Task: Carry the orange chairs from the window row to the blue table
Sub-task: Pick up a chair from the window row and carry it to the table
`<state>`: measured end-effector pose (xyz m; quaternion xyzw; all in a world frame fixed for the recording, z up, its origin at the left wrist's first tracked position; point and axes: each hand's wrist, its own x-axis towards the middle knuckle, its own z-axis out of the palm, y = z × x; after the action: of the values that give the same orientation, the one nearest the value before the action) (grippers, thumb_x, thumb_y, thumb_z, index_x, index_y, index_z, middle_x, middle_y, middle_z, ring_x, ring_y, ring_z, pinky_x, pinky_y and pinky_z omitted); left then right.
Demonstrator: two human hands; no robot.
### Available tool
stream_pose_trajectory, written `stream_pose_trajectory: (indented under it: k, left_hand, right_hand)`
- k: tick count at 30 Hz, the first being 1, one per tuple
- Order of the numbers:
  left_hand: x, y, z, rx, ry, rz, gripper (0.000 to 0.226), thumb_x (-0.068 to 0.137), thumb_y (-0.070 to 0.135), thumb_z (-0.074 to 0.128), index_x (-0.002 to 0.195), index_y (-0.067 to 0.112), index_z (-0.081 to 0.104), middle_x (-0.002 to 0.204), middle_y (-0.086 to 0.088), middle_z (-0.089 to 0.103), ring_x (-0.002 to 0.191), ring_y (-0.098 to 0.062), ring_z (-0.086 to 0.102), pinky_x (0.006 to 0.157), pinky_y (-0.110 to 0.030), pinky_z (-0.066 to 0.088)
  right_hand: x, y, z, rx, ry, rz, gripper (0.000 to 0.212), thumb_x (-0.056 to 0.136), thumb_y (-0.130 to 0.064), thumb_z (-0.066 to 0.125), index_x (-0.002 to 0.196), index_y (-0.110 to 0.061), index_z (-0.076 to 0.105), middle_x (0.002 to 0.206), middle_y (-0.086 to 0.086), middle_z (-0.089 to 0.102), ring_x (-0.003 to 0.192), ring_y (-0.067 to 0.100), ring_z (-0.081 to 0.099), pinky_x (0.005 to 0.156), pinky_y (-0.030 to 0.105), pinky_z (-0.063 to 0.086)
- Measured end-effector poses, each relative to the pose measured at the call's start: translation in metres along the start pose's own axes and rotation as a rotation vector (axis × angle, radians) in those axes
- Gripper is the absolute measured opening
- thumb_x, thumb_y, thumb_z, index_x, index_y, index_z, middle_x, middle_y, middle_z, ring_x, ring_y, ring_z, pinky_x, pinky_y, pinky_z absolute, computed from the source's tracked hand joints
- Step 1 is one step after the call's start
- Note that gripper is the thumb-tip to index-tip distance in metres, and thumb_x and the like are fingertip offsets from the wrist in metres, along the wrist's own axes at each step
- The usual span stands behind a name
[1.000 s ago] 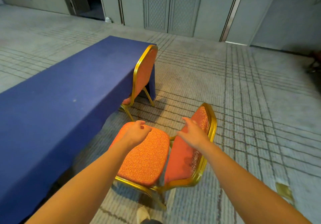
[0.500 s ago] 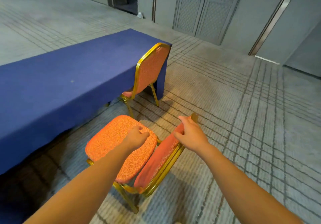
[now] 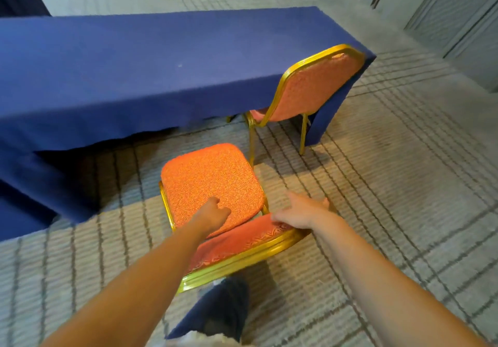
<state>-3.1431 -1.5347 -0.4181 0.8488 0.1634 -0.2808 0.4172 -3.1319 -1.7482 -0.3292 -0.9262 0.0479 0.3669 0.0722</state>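
An orange chair [image 3: 210,182] with a gold frame stands on the carpet just in front of me, its seat facing the blue table [image 3: 121,63]. The chair's backrest [image 3: 242,244] is nearest to me. My left hand [image 3: 213,213] hovers over the rear of the seat with curled fingers and holds nothing. My right hand [image 3: 301,212] has straight, spread fingers at the top right corner of the backrest. A second orange chair [image 3: 310,90] is tucked in at the table's right end.
The blue cloth hangs to the floor along the table's left part [image 3: 40,185]. My dark trouser leg [image 3: 223,309] is right behind the chair. Grey wall panels and doors [image 3: 458,18] stand at the far right. Patterned carpet stretches to the right.
The chair has swung round so its seat faces the table, and it sits closer to it. My right hand has let go of the backrest and spread its fingers.
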Motion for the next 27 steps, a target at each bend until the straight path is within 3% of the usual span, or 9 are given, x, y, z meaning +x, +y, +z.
stream_pose_trajectory:
  k: [3, 6, 10, 14, 19, 27]
  left_hand:
    - [0.018, -0.003, 0.005, 0.007, 0.038, -0.069, 0.059, 0.097, 0.032, 0.05, 0.145, 0.004, 0.032, 0.125, -0.015, 0.058, 0.092, -0.025, 0.058, 0.075, -0.028, 0.041]
    - [0.031, -0.013, 0.009, 0.022, 0.05, -0.165, 0.061, 0.094, 0.036, 0.052, 0.144, 0.005, 0.034, 0.132, -0.017, 0.055, 0.104, -0.029, 0.059, 0.086, -0.031, 0.045]
    - [0.039, -0.032, 0.015, 0.031, 0.035, -0.291, 0.064, 0.093, 0.033, 0.055, 0.144, 0.001, 0.034, 0.142, -0.021, 0.046, 0.128, -0.034, 0.047, 0.102, -0.036, 0.041]
    - [0.04, -0.061, 0.023, 0.083, -0.006, -0.41, 0.059, 0.091, 0.033, 0.054, 0.14, 0.003, 0.04, 0.139, -0.021, 0.049, 0.126, -0.035, 0.048, 0.102, -0.039, 0.042]
    - [0.022, -0.066, 0.024, 0.111, -0.05, -0.54, 0.053, 0.091, 0.03, 0.051, 0.137, 0.004, 0.044, 0.139, -0.02, 0.049, 0.126, -0.033, 0.048, 0.099, -0.035, 0.04]
    - [0.02, -0.065, 0.024, 0.111, -0.119, -0.752, 0.067, 0.093, 0.046, 0.046, 0.144, 0.003, 0.037, 0.148, -0.02, 0.039, 0.133, -0.035, 0.041, 0.109, -0.041, 0.035]
  right_hand:
    - [0.037, 0.007, -0.006, -0.1, -0.178, -0.018, 0.083, 0.087, -0.066, 0.051, 0.151, -0.016, 0.035, 0.156, 0.011, 0.038, 0.14, 0.033, 0.038, 0.114, 0.041, 0.031]
    - [0.068, 0.016, -0.005, -0.148, -0.272, 0.049, 0.091, 0.08, -0.075, 0.048, 0.152, -0.02, 0.035, 0.158, 0.009, 0.035, 0.141, 0.033, 0.037, 0.115, 0.047, 0.029]
    - [0.095, 0.024, -0.003, -0.13, -0.334, 0.012, 0.073, 0.092, -0.059, 0.05, 0.149, -0.015, 0.041, 0.153, 0.01, 0.042, 0.136, 0.03, 0.044, 0.106, 0.035, 0.035]
    - [0.119, 0.026, 0.0, -0.15, -0.418, -0.025, 0.066, 0.096, -0.055, 0.049, 0.147, -0.014, 0.043, 0.149, 0.009, 0.047, 0.132, 0.028, 0.049, 0.098, 0.03, 0.037]
    - [0.149, 0.025, 0.012, -0.183, -0.475, -0.022, 0.065, 0.097, -0.056, 0.045, 0.147, -0.014, 0.044, 0.148, 0.011, 0.048, 0.131, 0.03, 0.05, 0.105, 0.034, 0.038]
    - [0.199, 0.032, 0.037, -0.194, -0.505, -0.048, 0.062, 0.098, -0.051, 0.046, 0.145, -0.011, 0.048, 0.148, 0.014, 0.049, 0.132, 0.033, 0.049, 0.103, 0.031, 0.039]
